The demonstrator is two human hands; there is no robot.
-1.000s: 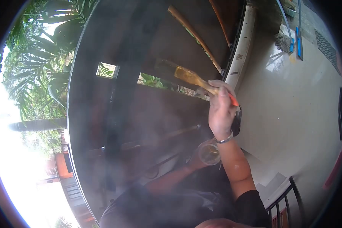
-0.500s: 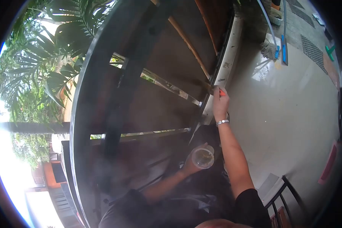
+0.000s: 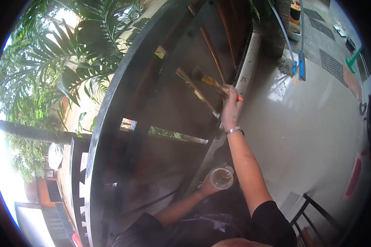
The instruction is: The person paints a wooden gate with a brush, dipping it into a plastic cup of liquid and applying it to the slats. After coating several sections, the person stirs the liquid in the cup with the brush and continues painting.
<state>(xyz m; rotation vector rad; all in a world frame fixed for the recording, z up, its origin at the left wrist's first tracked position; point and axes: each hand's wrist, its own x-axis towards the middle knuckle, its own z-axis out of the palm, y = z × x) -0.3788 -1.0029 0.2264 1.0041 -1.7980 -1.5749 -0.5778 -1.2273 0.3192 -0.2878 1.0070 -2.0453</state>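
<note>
My right hand (image 3: 231,108), with a metal-banded watch at the wrist, is closed around the handle of a paintbrush (image 3: 211,81). The brush's orange handle end shows past my fingers, and its dark bristles point up and left over the dark-painted slatted wooden panel (image 3: 160,111). In my left hand (image 3: 208,184) is a clear plastic cup (image 3: 221,178) with a little yellowish liquid in it. The cup is held low in front of my body, near the panel's lower part. Light-coloured gaps show between the panel's boards.
A pale tiled floor (image 3: 292,136) lies to the right of a whitish ledge (image 3: 245,74). A mop (image 3: 286,66) and dark mats (image 3: 333,65) are farther up. At lower right stands a dark metal frame (image 3: 313,206). Palm leaves (image 3: 99,37) lie beyond the panel.
My right hand has shifted slightly left, and the brush now reaches out over the panel instead of beside the ledge. The view has turned somewhat. The cup stays in my left hand.
</note>
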